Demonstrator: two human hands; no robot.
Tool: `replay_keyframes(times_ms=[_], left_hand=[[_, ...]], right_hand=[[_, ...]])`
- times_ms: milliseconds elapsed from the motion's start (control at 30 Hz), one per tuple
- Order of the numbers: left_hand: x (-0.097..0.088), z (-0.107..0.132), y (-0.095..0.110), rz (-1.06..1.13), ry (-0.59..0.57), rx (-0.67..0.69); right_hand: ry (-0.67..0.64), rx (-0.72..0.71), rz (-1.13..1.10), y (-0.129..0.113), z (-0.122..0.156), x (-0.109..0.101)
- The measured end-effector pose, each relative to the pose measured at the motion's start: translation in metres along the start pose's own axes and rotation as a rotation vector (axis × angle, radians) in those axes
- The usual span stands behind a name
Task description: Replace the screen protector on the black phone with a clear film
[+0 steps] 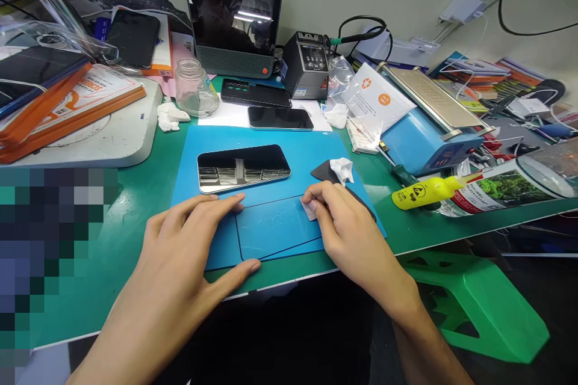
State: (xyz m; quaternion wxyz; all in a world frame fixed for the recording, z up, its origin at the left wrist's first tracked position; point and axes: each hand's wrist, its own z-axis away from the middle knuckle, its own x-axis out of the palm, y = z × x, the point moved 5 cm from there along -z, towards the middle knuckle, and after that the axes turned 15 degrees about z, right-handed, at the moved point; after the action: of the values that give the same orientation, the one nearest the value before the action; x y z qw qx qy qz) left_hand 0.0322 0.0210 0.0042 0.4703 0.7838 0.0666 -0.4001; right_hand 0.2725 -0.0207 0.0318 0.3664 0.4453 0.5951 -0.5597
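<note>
Blue mat (316,156): one panel (275,231), one phone (244,167). Left hand (180,252) open, flat on panel edge; right hand (347,234) pinches one white wipe (310,209). Two phones (280,118) behind mat.

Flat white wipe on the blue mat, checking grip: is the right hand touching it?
Touching. Head view shows the right hand pinching the flat white wipe between its fingertips on the blue mat.

Presses the left hand (189,240) flat on the blue mat (198,150), fingertips at the left edge of a thin blue sheet (275,231). Pinches a white tab (309,210) at the sheet's far right corner with the right hand (347,228). Just beyond the sheet, a phone (244,167) face up.
</note>
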Motion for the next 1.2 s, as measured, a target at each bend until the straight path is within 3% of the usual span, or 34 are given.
replay_keyframes(times_ms=[1200], left_hand=[[-0.004, -0.002, 0.01, -0.014, 0.011, 0.02]], right_hand=[[-0.009, -0.264, 0.062, -0.083, -0.019, 0.028]])
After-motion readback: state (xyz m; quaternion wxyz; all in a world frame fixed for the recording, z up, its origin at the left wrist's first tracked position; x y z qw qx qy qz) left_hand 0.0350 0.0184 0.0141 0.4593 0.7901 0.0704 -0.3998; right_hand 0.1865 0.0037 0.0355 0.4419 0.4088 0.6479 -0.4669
